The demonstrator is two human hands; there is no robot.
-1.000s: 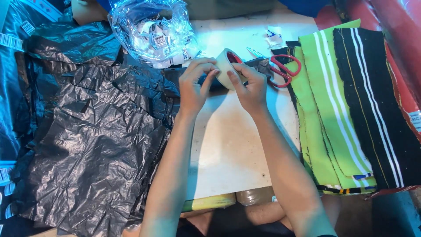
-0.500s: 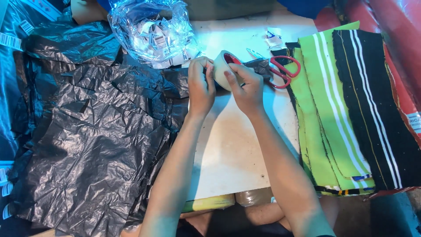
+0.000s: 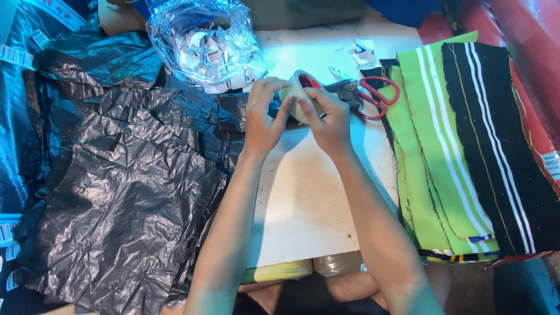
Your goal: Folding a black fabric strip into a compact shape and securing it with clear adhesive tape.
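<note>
- Tape roll [image 3: 298, 93] held over far edge of white surface [image 3: 309, 198], between both hands.
- Right hand [image 3: 329, 119]: grip clamped on roll's near side.
- Left hand [image 3: 262, 119]: fingertips [image 3: 287, 100] pinched on roll's outer face.
- Red scissors [image 3: 376, 93] just right of roll; black plastic sheets [image 3: 122, 186] to the left.

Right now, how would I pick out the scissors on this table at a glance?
Start at the pale tabletop, then go to its far right side, where the green striped fabric begins. The scissors lie there, just beyond the right hand: the only thing with red loop handles.
</note>
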